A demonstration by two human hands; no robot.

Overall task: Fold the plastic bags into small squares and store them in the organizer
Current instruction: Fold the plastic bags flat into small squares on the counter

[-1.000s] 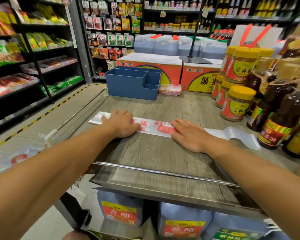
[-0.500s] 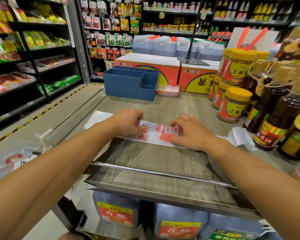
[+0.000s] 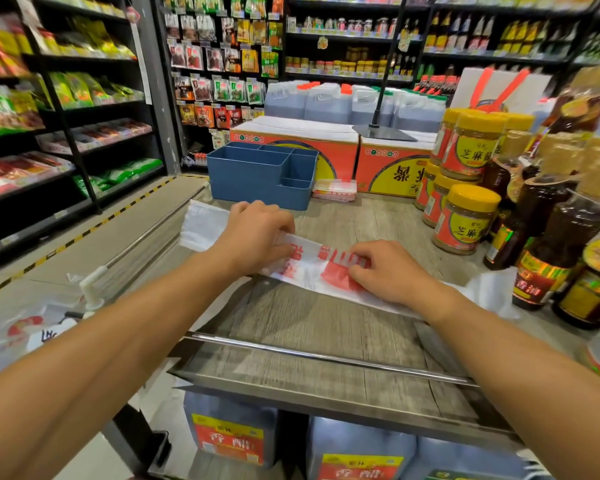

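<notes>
Two hands work one bag on a grey wood-grain shelf point(image 3: 326, 327), which gives a flat, firm bed for creasing. At its far edge, toward the left corner, stands the blue organizer point(image 3: 262, 174), its compartments open to the top and within an arm's stretch, so a finished square can go straight in. Just right of it against the far edge lies a flat stack point(image 3: 335, 190) of red-and-white plastic (folded bags, probably, though it is too small to be sure). Jars point(image 3: 465, 220) and dark bottles point(image 3: 548, 244) crowd the right edge, leaving the middle free.

The bag point(image 3: 312, 265), white with red print, lies across the middle of the shelf as a long strip running from the left edge toward the bottles. The left hand point(image 3: 257, 237) curls over it, fingertips pinching its far edge. The right hand point(image 3: 388, 271) does the same nearer the front, fingers bent onto the red print. Both grips sit close together, which seems meant to lift that long edge evenly for another fold along the strip.
</notes>
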